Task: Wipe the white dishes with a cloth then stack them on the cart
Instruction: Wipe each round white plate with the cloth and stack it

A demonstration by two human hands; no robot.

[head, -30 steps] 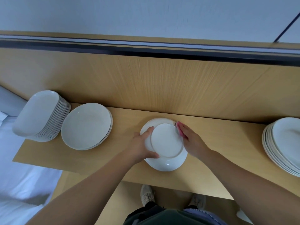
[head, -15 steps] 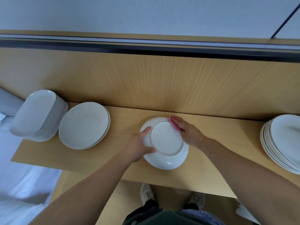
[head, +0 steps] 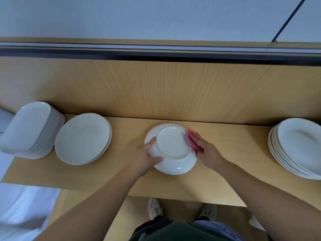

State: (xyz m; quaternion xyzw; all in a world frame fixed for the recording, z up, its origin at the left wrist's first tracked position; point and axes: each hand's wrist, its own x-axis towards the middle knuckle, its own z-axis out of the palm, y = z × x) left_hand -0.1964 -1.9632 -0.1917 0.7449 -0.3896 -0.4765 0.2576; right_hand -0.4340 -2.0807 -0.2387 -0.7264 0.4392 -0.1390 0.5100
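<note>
**Mid-wipe on 1 plate, 3 stacks standing by**

I am looking down over both forearms at the plate (head: pixel 172 150) in work. It is turned bottom-up, foot ring towards me, over the middle of the wooden cart top (head: pixel 234 153). I cannot tell whether it rests on the wood or is held just off it.

My left hand (head: pixel 144 159) grips the plate's left rim, thumb on the upturned underside and fingers curled round the edge. My right hand (head: pixel 206 152) holds the pink cloth (head: pixel 192 140) against the plate's right rim. The fingers lie over the cloth, which bunches out by the thumb, so I read that hand as grasping it and pressing it to the china.

As for progress, I judge this the wiping step, on the back of the dish, with stacking yet to follow for this piece. 3 piles sit on the same top:

- a tall stack of oval dishes (head: pixel 31 129) at the far left
- a low stack of round plates (head: pixel 82 138) just beside it
- another stack of plates (head: pixel 298 146) well apart at the right edge

Nothing shows which piles are wiped and which are waiting. My guess is that 1 side feeds and the other receives, so the job looks partway through with several dishes to go.
</note>
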